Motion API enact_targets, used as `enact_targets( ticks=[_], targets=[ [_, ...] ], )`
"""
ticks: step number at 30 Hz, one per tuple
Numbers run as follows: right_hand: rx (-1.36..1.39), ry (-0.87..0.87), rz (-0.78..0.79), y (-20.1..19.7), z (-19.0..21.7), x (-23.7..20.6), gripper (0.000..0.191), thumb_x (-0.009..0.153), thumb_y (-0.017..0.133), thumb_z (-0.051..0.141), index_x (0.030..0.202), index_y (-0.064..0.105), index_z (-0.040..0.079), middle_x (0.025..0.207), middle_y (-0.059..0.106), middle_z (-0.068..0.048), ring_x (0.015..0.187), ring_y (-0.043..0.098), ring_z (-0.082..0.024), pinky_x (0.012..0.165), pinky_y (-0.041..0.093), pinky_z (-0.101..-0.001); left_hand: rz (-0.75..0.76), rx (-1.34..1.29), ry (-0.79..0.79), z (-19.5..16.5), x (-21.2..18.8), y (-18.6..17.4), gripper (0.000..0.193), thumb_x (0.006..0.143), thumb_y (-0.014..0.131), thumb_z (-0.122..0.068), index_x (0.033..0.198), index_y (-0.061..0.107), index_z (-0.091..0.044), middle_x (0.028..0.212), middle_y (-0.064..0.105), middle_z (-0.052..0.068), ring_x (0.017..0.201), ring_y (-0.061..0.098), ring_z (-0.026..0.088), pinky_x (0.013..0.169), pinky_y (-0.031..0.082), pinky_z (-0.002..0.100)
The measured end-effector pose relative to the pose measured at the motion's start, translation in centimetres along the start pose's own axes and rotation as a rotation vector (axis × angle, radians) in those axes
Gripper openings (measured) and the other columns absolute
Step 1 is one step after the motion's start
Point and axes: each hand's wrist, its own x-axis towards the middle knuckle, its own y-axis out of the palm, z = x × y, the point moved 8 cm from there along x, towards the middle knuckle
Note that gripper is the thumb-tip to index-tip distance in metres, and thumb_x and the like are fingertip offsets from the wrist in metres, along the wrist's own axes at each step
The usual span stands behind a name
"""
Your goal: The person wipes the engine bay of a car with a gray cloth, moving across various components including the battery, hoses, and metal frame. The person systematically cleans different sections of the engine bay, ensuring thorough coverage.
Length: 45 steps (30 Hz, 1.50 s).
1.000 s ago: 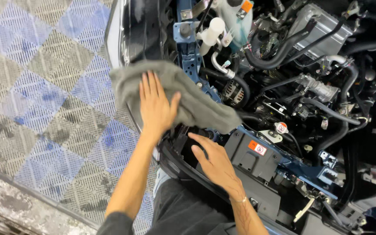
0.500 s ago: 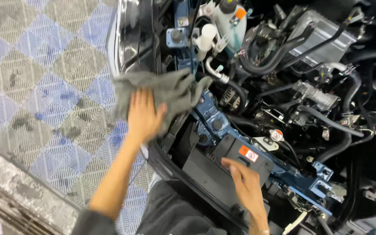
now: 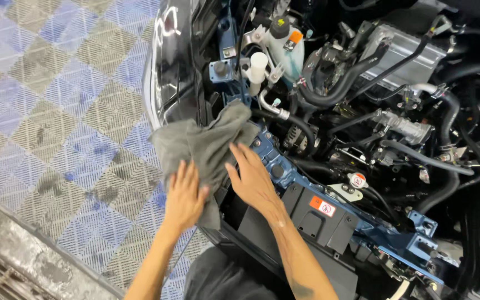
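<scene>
A crumpled grey cloth (image 3: 201, 141) lies over the front edge of an open car engine bay, by the blue front crossmember (image 3: 284, 166). My left hand (image 3: 184, 195) presses on the cloth's lower part, fingers curled into the fabric. To its right, my right hand (image 3: 254, 179) rests with its fingers stretched out; the fingertips touch the cloth's right edge and the palm lies over the blue crossmember. The cloth hides the bodywork beneath it.
The engine bay holds black hoses (image 3: 362, 72), a white fluid reservoir (image 3: 287, 47), a silver box (image 3: 404, 53) and a black cover with an orange warning label (image 3: 323, 206). The dark front wing (image 3: 173, 66) borders a blue and grey tiled floor (image 3: 56, 111).
My right hand has moved up from the black cover to the cloth's edge. The cloth has bunched up and my left hand has slid down to its lower part.
</scene>
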Motion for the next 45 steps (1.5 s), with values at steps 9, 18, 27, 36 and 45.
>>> enact_targets(
  ticks=[9,18,27,36,45],
  targets=[
    [-0.067,0.148,-0.113,5.6,-2.1,10.6,0.025,0.097,0.063,0.025,0.111,0.068,0.005,0.104,0.074,-0.015,0.109,0.066,-0.035,0.107,0.042,-0.0525,-0.313,0.460,0.557,4.5,24.1,-6.7,0.065,0.108,0.054,-0.035,0.158,0.047,0.005,0.163,0.046,0.020,0.151,0.039,0.034,0.121,0.032,0.053],
    [0.046,0.079,-0.001,7.1,5.0,3.1,0.031,0.095,0.060,0.016,0.119,0.063,-0.004,0.117,0.069,-0.027,0.108,0.065,-0.045,0.093,0.049,-0.0508,-0.095,0.086,0.391,5.1,16.2,-3.9,0.077,0.091,0.057,-0.023,0.156,0.032,0.010,0.166,0.027,0.028,0.156,0.027,0.039,0.125,0.026,0.052],
    [0.035,0.303,-0.007,5.2,6.6,-0.6,0.037,0.097,0.062,0.022,0.124,0.063,-0.003,0.120,0.070,-0.026,0.110,0.066,-0.043,0.094,0.051,-0.0482,-0.114,0.113,0.196,6.4,15.8,-0.6,0.079,0.089,0.058,-0.029,0.152,0.035,0.013,0.159,0.036,0.030,0.148,0.032,0.045,0.119,0.027,0.057],
    [0.333,0.317,0.273,5.7,7.2,-1.8,0.031,0.092,0.065,0.023,0.114,0.071,0.002,0.109,0.075,-0.020,0.101,0.073,-0.039,0.087,0.057,-0.0423,-0.216,0.196,0.084,4.3,7.3,-0.1,0.082,0.095,0.059,-0.046,0.155,0.034,0.004,0.162,0.034,0.025,0.151,0.033,0.038,0.116,0.032,0.055],
    [0.341,0.326,0.085,5.5,5.7,3.8,0.037,0.093,0.066,0.025,0.120,0.067,0.000,0.103,0.074,-0.024,0.097,0.073,-0.040,0.085,0.056,-0.0434,-0.288,0.194,0.148,7.8,19.7,-0.1,0.079,0.101,0.055,-0.038,0.160,0.030,0.007,0.167,0.031,0.026,0.155,0.030,0.040,0.125,0.027,0.055]
  ],
)
